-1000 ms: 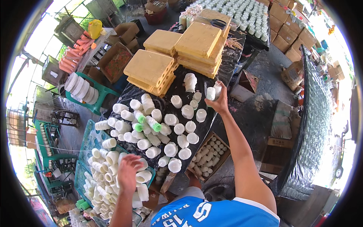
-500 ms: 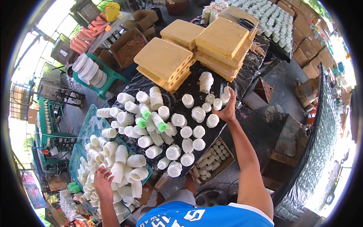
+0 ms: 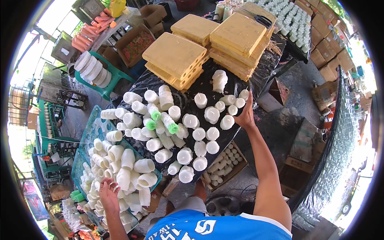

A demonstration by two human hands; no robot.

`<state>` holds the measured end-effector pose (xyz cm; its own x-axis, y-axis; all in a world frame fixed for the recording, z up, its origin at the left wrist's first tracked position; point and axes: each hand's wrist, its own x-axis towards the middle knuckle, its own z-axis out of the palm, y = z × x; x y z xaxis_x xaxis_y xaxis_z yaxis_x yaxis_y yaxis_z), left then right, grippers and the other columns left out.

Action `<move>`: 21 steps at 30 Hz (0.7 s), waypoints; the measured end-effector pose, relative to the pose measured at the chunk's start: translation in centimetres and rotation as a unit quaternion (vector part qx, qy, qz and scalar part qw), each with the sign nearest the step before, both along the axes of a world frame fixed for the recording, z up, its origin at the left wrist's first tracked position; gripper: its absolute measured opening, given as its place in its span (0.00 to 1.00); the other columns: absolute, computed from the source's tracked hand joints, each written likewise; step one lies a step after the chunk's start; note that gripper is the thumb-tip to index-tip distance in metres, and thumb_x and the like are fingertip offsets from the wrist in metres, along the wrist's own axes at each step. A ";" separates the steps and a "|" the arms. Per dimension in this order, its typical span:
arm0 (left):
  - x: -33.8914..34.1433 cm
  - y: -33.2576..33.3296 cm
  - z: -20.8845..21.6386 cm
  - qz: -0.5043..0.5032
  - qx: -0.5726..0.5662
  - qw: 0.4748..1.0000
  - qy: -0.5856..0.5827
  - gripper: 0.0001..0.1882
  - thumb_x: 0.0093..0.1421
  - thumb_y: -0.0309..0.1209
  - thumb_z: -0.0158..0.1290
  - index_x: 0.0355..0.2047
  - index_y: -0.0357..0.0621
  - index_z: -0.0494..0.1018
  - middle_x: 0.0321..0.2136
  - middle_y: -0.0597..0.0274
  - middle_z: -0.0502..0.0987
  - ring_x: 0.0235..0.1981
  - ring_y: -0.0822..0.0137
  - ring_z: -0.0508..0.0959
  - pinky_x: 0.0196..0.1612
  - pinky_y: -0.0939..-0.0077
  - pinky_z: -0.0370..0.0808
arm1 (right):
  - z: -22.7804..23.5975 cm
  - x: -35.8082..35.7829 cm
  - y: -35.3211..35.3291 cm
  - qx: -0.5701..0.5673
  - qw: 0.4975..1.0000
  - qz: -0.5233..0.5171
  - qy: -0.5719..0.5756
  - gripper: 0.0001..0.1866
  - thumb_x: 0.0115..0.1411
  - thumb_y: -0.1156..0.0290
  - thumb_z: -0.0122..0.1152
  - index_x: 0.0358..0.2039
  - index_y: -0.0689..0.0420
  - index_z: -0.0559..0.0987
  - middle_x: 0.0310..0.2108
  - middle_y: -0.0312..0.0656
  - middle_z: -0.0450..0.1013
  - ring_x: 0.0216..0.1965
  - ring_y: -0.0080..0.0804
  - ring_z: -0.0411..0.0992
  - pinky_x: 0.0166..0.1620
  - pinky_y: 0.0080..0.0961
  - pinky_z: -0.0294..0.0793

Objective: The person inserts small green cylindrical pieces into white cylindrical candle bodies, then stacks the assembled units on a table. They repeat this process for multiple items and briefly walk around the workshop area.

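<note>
My right hand (image 3: 245, 115) is at the right edge of the black-covered table, fingers stretched out straight, beside a cluster of small white candles (image 3: 239, 103). Its fingertips are close by the outermost candle (image 3: 244, 94); whether they touch it I cannot tell. To the left stand several wider white candles (image 3: 211, 115) with wicks showing, most of them upright. My left hand (image 3: 109, 195) hovers over a heap of hollow white wax cylinders (image 3: 127, 159), its fingers loosely bent and apart, with nothing seen in them. Some candles lying mid-table have green ends (image 3: 173, 128).
Yellow slabs with holes along their sides (image 3: 174, 56) are stacked at the table's far side, with scissors (image 3: 263, 21) on top. A turquoise crate (image 3: 91, 132) bears the heap. Below the table's edge stands a cardboard box (image 3: 239, 168) of white candles. A green chair (image 3: 116, 80) holds white discs.
My right hand has straightened its fingers and let go of the candle, which stands among the small ones. The left hand has hardly moved. The whole view has shifted slightly.
</note>
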<state>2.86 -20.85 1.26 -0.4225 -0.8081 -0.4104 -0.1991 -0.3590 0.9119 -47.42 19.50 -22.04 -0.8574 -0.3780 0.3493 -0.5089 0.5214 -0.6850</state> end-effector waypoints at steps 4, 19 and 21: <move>1.1 -0.4 -0.2 0.000 0.012 1.000 0.006 0.18 0.70 0.41 0.55 0.56 0.47 0.72 0.49 0.61 0.77 0.45 0.65 0.77 0.47 0.66 0.77 | 0.5 0.1 0.1 0.017 1.000 -0.004 -0.023 0.82 0.37 0.59 0.88 0.77 0.63 0.32 0.77 0.62 0.40 0.76 0.59 0.49 0.76 0.46 0.55; 5.7 -1.9 -1.2 0.033 0.064 0.997 0.042 0.16 0.72 0.39 0.52 0.56 0.46 0.71 0.48 0.61 0.78 0.45 0.65 0.79 0.49 0.65 0.77 | -0.6 0.9 0.4 0.087 0.994 -0.050 -0.054 0.77 0.43 0.58 0.85 0.76 0.65 0.33 0.75 0.68 0.46 0.75 0.64 0.50 0.76 0.46 0.53; 6.1 -1.8 -0.9 0.035 0.064 0.996 0.049 0.16 0.73 0.38 0.52 0.55 0.46 0.71 0.48 0.61 0.79 0.45 0.65 0.79 0.49 0.64 0.77 | -1.1 1.1 0.5 0.088 0.993 -0.049 -0.057 0.75 0.45 0.59 0.84 0.76 0.65 0.33 0.75 0.68 0.46 0.75 0.65 0.50 0.76 0.46 0.53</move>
<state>8.96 -22.67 0.32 -0.4095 -0.7806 -0.4722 -0.0814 -0.4842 0.8712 -46.35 20.05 -23.09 -0.9229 -0.3378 0.1845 -0.3750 0.6809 -0.6291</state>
